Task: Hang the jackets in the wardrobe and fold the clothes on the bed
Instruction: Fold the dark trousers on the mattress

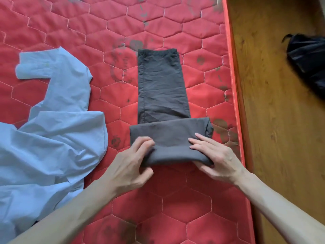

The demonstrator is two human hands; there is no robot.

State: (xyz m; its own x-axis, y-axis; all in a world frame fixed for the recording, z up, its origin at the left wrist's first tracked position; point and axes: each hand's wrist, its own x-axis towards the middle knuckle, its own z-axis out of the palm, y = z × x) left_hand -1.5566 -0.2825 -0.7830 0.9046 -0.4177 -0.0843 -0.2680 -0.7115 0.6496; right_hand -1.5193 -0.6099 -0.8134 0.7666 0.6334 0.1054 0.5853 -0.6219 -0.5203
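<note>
Dark grey trousers (161,88) lie lengthwise on the red quilted mattress (175,199), folded narrow, with the near end rolled or folded over into a thick band. My left hand (133,166) grips the left end of that band, fingers curled over its top and thumb under. My right hand (216,159) holds the right end, fingers stretched flat on top and thumb tucked beneath the fold. A light blue shirt (52,138) lies spread and crumpled to the left, one sleeve reaching up.
The mattress edge (235,103) runs along the right side, with a wooden floor (272,120) beyond it. A black garment or bag (309,62) lies on the floor at the upper right. The mattress shows dark stains.
</note>
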